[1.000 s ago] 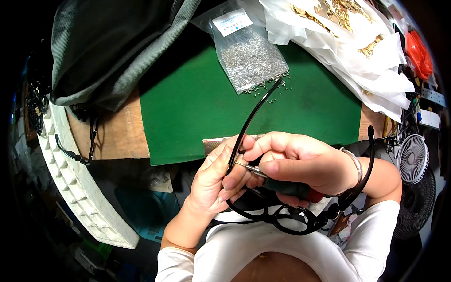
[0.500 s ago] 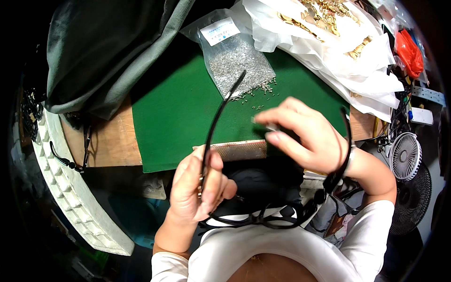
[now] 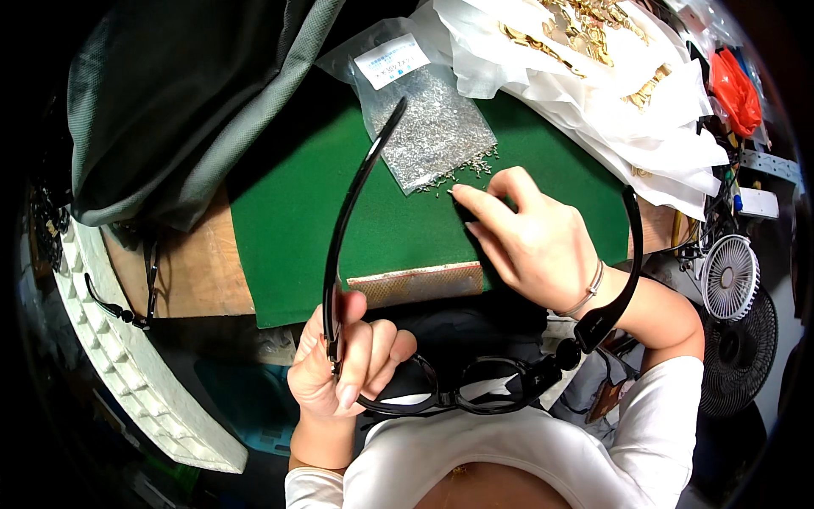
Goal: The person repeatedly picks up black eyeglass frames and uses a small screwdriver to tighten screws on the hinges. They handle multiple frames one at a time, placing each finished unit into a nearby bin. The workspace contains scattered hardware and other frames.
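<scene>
My left hand (image 3: 352, 356) is closed around the hinge end of a black eyeglass frame (image 3: 446, 398). The frame's left temple (image 3: 346, 212) points up over the green mat (image 3: 297, 246); its other temple (image 3: 623, 288) passes over my right forearm. My right hand (image 3: 530, 233) is over the mat, index finger stretched toward small loose metal pieces (image 3: 462, 170), perhaps screws, with the thumb apart below. Whether a tiny piece touches the fingertip I cannot tell. Beside these pieces lies a clear plastic bag (image 3: 437, 127) full of similar ones, with a white label.
White paper (image 3: 560, 119) with gold-coloured metal parts (image 3: 585, 34) lies at the back right. A dark bag or cloth (image 3: 195, 93) covers the back left. Another pair of black glasses (image 3: 127, 316) is at the left edge. Two fans (image 3: 731, 280) stand at right.
My right hand has moved left and away from me, to the loose pieces. My left hand has shifted slightly left and nearer with the eyeglass frame, whose left temple swung left.
</scene>
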The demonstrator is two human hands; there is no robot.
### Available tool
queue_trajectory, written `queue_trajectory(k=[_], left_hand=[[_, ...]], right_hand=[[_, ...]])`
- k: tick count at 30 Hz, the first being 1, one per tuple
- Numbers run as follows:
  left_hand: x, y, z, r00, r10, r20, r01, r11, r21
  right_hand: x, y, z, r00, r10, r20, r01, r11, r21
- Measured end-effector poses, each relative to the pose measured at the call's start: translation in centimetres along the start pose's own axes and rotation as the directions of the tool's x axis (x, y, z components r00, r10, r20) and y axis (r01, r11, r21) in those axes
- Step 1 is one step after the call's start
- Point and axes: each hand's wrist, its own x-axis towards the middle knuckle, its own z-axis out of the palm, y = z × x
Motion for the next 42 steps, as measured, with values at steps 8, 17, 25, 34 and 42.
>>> queue_trajectory(k=[8, 17, 25, 34, 42], left_hand=[[0.7, 0.0, 0.1, 0.991, -0.057, -0.117, 0.054, 0.998, -0.029], [0.5, 0.2, -0.3, 0.990, -0.072, -0.123, 0.065, 0.996, -0.058], [0.6, -0.1, -0.2, 0.981, -0.116, -0.155, 0.107, 0.992, -0.065], [0.8, -0.4, -0.6, 0.937, -0.283, -0.207, 0.236, 0.945, -0.225], [0.6, -1.1, 0.4, 0.923, -0.250, -0.291, 0.220, 0.966, -0.132]], right_hand=[[0.4, -0.1, 0.4, 1.000, 0.015, 0.003, -0.015, 0.995, -0.099], [0.4, -0.5, 0.3, 1.000, 0.023, 0.015, -0.021, 0.993, -0.113], [-0.2, -1.0, 1.1, 0.992, -0.117, 0.051, 0.127, 0.864, -0.488], [1.4, -4.2, -4.2, 0.675, -0.241, 0.697, -0.701, 0.084, 0.708], [0.9, -4.1, -3.1, 0.703, -0.204, 0.681, -0.673, 0.115, 0.730]])
